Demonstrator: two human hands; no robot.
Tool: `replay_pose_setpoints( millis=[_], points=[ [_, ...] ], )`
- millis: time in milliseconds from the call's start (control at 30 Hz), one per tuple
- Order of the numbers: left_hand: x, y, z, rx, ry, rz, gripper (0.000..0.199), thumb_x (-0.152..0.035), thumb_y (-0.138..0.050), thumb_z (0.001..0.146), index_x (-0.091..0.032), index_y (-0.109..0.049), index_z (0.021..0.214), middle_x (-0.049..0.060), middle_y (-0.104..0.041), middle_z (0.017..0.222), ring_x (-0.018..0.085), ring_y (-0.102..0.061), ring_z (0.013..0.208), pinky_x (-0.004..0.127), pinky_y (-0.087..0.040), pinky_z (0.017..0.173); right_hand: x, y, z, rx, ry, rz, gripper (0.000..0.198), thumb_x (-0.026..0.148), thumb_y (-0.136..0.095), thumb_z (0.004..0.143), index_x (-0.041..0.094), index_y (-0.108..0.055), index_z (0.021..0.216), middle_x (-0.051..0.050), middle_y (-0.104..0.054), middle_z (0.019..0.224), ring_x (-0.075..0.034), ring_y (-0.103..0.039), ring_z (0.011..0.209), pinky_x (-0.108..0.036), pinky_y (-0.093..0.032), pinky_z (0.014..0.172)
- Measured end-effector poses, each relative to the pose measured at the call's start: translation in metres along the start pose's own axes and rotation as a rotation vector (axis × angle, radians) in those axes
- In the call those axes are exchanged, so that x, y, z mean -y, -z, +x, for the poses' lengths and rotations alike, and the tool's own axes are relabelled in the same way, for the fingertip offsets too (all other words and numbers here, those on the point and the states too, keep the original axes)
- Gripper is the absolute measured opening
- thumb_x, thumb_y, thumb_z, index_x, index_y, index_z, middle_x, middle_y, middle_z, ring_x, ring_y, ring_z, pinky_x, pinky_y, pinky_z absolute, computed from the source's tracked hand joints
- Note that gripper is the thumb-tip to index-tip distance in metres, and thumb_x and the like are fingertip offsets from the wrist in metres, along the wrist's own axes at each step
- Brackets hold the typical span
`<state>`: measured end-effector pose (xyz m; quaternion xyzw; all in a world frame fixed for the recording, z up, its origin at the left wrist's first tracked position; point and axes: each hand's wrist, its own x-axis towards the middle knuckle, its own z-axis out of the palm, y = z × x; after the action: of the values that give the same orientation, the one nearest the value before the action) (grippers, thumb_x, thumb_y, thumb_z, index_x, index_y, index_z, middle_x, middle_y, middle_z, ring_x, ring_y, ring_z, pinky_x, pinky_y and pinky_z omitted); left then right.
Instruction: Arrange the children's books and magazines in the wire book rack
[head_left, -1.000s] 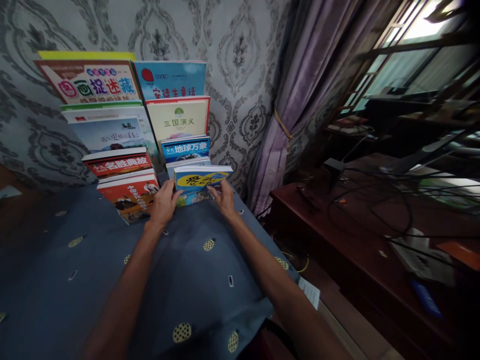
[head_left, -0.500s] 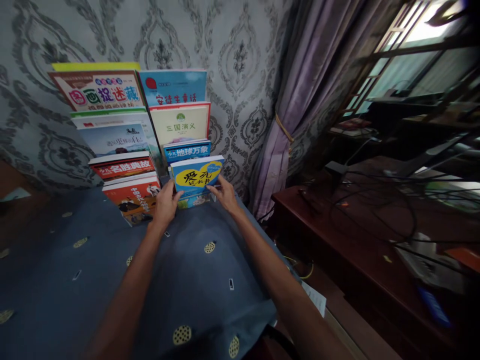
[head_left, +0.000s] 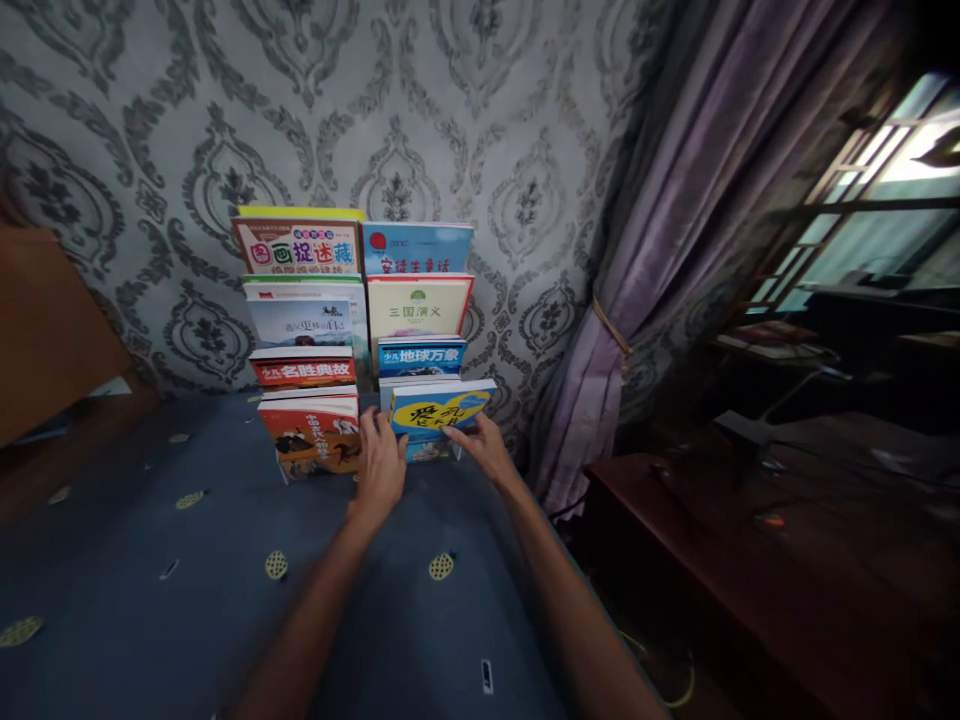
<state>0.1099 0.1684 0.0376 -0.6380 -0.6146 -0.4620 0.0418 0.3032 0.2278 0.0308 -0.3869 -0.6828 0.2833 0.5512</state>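
The bench [head_left: 187, 640] is covered by a blue cloth [head_left: 420, 640], on which yellow pineapples are printed. Above its far part, a yellow-and-blue book [head_left: 442, 408] is grasped by both hands: its left edge is held in the left hand [head_left: 382, 455], and its lower right corner is pinched by the right hand [head_left: 487, 450], with the thumb laid on the cover. The book is slightly tilted, its right end being higher. It is held in front of the right column of books; whether those behind are touched by it cannot be told. Beside the left hand, the left column is begun by an orange book [head_left: 307, 440], and behind it, in rising steps, are placed a red book [head_left: 304, 372], a pale book [head_left: 304, 322] and a brown book [head_left: 289, 240]. In the right column, a dark-blue book [head_left: 420, 356], a cream book [head_left: 416, 308] and a light-blue book [head_left: 420, 243] are seen, one behind another. Farther, a patterned wall [head_left: 525, 90] is seen, and at right a purple curtain [head_left: 660, 250] is tied by a cord [head_left: 611, 325].
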Motion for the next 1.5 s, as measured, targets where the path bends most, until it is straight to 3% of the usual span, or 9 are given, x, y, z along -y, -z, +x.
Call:
replay_pose_setpoints(
  millis=[100,233,400,567,767,967,1233,1500],
  points=[
    [0.001,-0.006,0.0,0.002,0.003,0.014,0.035,-0.021,-0.054,0.093,-0.012,-0.048,0.127,0.024,-0.046,0.141,0.037,-0.048,0.137,0.053,-0.048,0.106,0.003,0.002,0.004,0.005,0.008,-0.028,0.048,0.057,-0.076,0.074,0.022,-0.072,0.107,-0.008,-0.076,0.106,-0.026,-0.07,0.088,-0.039,-0.059,0.074],
    [0.001,-0.009,0.002,0.026,0.029,-0.006,0.033,-0.022,-0.052,0.095,-0.015,-0.047,0.127,0.02,-0.057,0.13,0.032,-0.06,0.122,0.046,-0.053,0.098,0.002,0.001,0.007,0.007,-0.006,-0.024,0.047,0.055,-0.077,0.074,0.021,-0.072,0.107,-0.009,-0.076,0.106,-0.027,-0.07,0.091,-0.042,-0.059,0.075],
    [0.001,-0.008,0.003,0.034,0.045,-0.045,0.028,-0.021,-0.052,0.094,-0.016,-0.052,0.122,0.016,-0.059,0.123,0.029,-0.066,0.11,0.041,-0.054,0.09,-0.002,-0.004,0.006,-0.028,-0.01,0.022,0.047,0.055,-0.078,0.074,0.021,-0.071,0.106,-0.01,-0.076,0.109,-0.028,-0.071,0.096,-0.044,-0.06,0.081],
    [0.006,-0.012,0.002,-0.011,0.05,-0.122,0.035,-0.02,-0.055,0.092,-0.019,-0.053,0.127,0.017,-0.057,0.135,0.03,-0.062,0.119,0.043,-0.053,0.096,-0.005,-0.007,0.001,-0.055,-0.037,0.025,0.05,0.056,-0.08,0.073,0.021,-0.07,0.107,-0.01,-0.076,0.107,-0.028,-0.071,0.095,-0.045,-0.06,0.084],
    [0.004,-0.009,0.004,-0.002,0.043,-0.227,0.035,-0.01,-0.057,0.086,-0.019,-0.059,0.12,0.016,-0.056,0.143,0.03,-0.058,0.129,0.044,-0.051,0.105,-0.011,-0.01,-0.003,-0.116,-0.099,0.102,0.049,0.056,-0.084,0.066,0.02,-0.071,0.097,-0.01,-0.076,0.106,-0.029,-0.072,0.094,-0.049,-0.058,0.09],
    [0.004,-0.003,0.009,0.032,-0.035,-0.309,0.034,-0.009,-0.054,0.087,-0.021,-0.059,0.119,0.012,-0.052,0.15,0.026,-0.053,0.136,0.043,-0.047,0.112,-0.016,-0.014,-0.005,-0.199,-0.109,0.072,0.053,0.062,-0.083,0.063,0.019,-0.07,0.093,-0.01,-0.077,0.097,-0.029,-0.072,0.089,-0.047,-0.059,0.083],
    [0.011,0.002,0.004,0.064,-0.014,-0.191,0.027,-0.014,-0.053,0.092,-0.019,-0.055,0.119,0.014,-0.054,0.143,0.028,-0.058,0.128,0.044,-0.052,0.102,-0.006,-0.016,-0.005,-0.173,-0.078,-0.041,0.046,0.059,-0.079,0.07,0.019,-0.071,0.092,-0.008,-0.076,0.093,-0.027,-0.07,0.085,-0.042,-0.057,0.079],
    [0.004,0.004,0.003,0.122,0.038,-0.027,0.022,-0.019,-0.052,0.096,-0.018,-0.053,0.118,0.016,-0.056,0.135,0.029,-0.065,0.115,0.042,-0.055,0.094,-0.006,-0.017,-0.005,-0.175,-0.092,0.006,0.047,0.059,-0.08,0.069,0.02,-0.07,0.092,-0.008,-0.077,0.094,-0.027,-0.07,0.087,-0.042,-0.058,0.081]
  ],
)
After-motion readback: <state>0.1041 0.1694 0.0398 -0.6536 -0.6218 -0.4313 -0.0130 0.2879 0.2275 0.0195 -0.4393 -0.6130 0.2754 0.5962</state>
